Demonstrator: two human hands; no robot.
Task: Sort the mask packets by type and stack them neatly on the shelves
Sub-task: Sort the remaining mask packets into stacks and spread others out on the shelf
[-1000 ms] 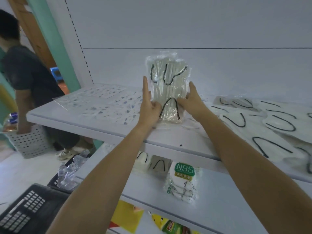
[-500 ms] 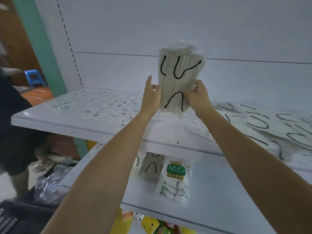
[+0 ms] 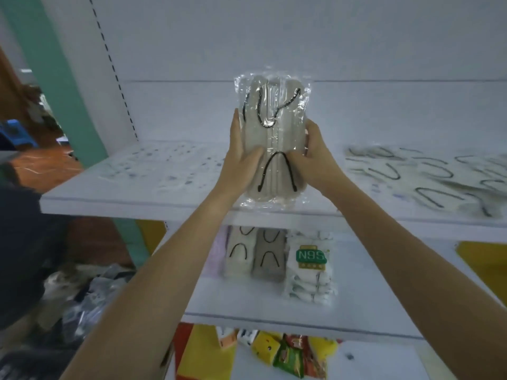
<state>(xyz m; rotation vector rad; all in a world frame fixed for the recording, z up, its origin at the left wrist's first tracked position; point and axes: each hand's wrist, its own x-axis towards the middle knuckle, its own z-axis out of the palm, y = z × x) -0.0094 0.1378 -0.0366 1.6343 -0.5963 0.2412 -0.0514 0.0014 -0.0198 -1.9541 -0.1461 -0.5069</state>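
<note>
Cool, bluish-white light fills the shelving, flat and rather dim, with no lamp in view. Shadows are soft: a faint band of shade from the upper shelf (image 3: 137, 198) lies across the back of the lower shelf (image 3: 370, 297). The clear wrapper of the mask packet (image 3: 273, 138) throws small white glints along its top and edges, and this packet is the sharpest thing here. The loose packets (image 3: 428, 174) to the right smear into streaks of motion blur; the green-labelled pack (image 3: 311, 259) below looks soft. The lower left corner is dark and murky. Wide-angle distortion tilts the slotted upright (image 3: 115, 78) and stretches the left forearm (image 3: 164, 275) and right forearm (image 3: 411, 270) toward the bottom corners
</note>
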